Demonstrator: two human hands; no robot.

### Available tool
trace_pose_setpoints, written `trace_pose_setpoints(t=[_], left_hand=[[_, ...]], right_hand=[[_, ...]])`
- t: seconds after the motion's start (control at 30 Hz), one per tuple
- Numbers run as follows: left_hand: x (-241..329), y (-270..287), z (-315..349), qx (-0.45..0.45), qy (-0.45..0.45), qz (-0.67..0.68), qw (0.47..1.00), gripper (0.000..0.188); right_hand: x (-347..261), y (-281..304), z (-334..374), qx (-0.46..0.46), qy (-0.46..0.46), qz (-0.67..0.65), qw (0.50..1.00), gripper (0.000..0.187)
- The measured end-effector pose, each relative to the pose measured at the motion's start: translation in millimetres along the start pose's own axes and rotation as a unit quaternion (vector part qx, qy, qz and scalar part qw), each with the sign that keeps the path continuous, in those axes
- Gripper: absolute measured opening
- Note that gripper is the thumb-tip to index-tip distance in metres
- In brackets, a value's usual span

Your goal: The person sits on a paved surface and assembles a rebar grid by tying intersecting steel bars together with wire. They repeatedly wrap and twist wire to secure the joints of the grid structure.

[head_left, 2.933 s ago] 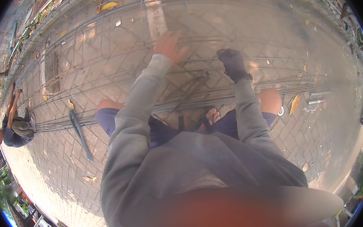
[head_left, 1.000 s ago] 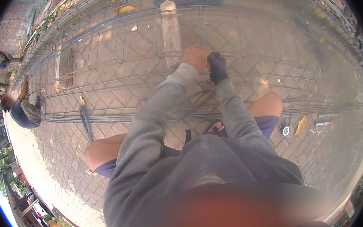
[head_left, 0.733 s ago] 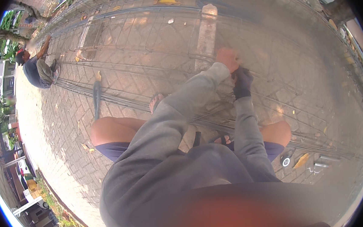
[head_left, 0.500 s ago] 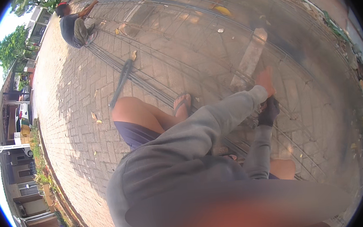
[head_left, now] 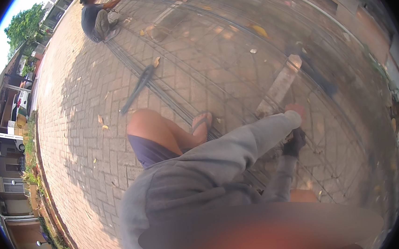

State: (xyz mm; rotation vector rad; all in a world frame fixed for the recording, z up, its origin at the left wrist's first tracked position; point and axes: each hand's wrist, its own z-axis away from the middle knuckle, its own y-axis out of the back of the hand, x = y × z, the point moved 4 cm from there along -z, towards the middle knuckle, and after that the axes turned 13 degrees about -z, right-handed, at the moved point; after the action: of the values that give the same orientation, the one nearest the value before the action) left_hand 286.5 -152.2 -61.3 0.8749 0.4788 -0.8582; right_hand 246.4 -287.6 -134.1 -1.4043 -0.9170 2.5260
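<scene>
Both hands have drawn together since a few seconds ago, when they were well apart, and the wearer's view has swung leftward. Closest to me, the bare left hand sits just above the right hand in a dark glove, fingers curled; blur keeps me from telling what either one grips. Thin grey steel rods run beneath and beside them, low over the herringbone brick paving. Near the left sleeve rests a foot in a dark flip-flop, beside a long bundle of grey steel rods. Past the hands lies a pale oblong concrete block. Across the bundle lies a dark, slender looped strip. Farther off, a crouching co-worker stretches an arm toward the rods.
</scene>
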Motion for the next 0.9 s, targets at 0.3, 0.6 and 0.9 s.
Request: trace_pose_setpoints(t=[0.3,0.6,0.9], left_hand=[[-39.0,-66.5,-16.1,0.346,-0.322,0.357,0.805,0.039],[-15.9,-47.1,-46.1,0.307,-0.383,0.293,0.821,0.039],[-30.9,-37.8,-42.6,0.187,-0.435,0.299,0.829,0.049]], right_hand=[[-0.7,-7.1,-3.0,-0.061,0.008,-0.011,0.998,0.008],[-10.8,-22.2,13.5,-0.029,0.011,0.046,0.998,0.010],[-6.2,-17.5,7.1,-0.009,0.045,0.087,0.995,0.017]])
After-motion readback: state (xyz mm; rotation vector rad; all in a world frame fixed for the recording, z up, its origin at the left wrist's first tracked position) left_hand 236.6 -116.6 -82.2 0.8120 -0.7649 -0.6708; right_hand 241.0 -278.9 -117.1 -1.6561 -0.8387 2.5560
